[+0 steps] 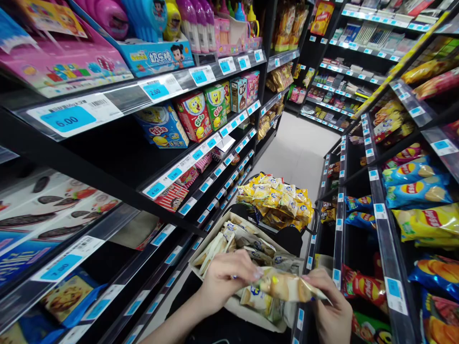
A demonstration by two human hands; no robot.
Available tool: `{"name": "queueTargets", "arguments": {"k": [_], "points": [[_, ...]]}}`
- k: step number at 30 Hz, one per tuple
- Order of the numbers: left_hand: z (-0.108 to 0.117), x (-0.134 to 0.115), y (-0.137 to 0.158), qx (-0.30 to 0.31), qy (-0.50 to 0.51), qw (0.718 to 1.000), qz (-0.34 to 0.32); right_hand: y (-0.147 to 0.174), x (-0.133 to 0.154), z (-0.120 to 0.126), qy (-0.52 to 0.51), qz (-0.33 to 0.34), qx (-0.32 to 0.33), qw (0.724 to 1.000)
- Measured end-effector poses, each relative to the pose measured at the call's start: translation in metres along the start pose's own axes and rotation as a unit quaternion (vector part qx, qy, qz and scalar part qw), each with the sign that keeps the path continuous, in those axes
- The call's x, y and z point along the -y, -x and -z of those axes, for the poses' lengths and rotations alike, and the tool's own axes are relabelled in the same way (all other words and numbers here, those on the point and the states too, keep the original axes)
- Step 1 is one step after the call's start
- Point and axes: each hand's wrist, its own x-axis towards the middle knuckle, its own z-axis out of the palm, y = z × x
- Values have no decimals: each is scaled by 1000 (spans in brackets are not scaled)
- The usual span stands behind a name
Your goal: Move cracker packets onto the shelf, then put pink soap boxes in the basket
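A small wrapped snack packet [285, 285], partly see-through with tan contents, is stretched between my two hands above an open carton. My left hand [233, 272] pinches its left end with the thumb and fingertips. The right end is gripped by my right hand [332, 303]. Below lies the white cardboard carton [201, 255], holding several similar packets in pale wrappers. Just beyond the carton, a heap of yellow and white snack packets [276, 196] fills a dark container. Part of the carton's contents is hidden behind my hands.
Shelves with blue price tags line both sides closely. At left are snack boxes [193, 117] and toys; at right, chip bags [426, 222]. The pale aisle floor [301, 138] runs ahead to another shelf unit [358, 62]. A yellow-and-black striped edge [398, 71] slants at upper right.
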Motion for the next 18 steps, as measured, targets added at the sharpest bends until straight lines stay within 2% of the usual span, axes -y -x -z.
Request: {"name": "queueTargets", "arguments": {"k": [1, 3, 5, 6, 8, 11, 13, 15, 17, 18], "points": [[2, -1, 4, 25, -24, 998, -51, -2, -1, 2, -16, -22, 1, 1000], [3, -1, 13, 57, -102, 986, -117, -4, -2, 4, -94, -136, 34, 986], [1, 4, 24, 76, -197, 963, -168, -6, -4, 4, -201, -248, 97, 942], [-1, 8, 29, 88, -237, 948, -193, -7, -5, 2, -232, -283, 122, 923], [-6, 18, 34, 108, -304, 916, -237, -12, -9, -2, -224, -316, 137, 911], [-11, 34, 34, 150, -386, 874, -256, -39, -20, -7, -121, -306, 129, 935], [-13, 44, 31, 168, -435, 865, -186, -74, -34, -8, -38, -267, 117, 956], [-15, 54, 31, 170, -497, 850, -46, -122, -52, -10, 27, -229, 104, 968], [-17, 65, 34, 169, -568, 800, 94, -176, -75, -17, 77, -212, 110, 968], [-17, 72, 36, 175, -595, 772, 141, -203, -87, -24, 105, -209, 119, 965]]}}
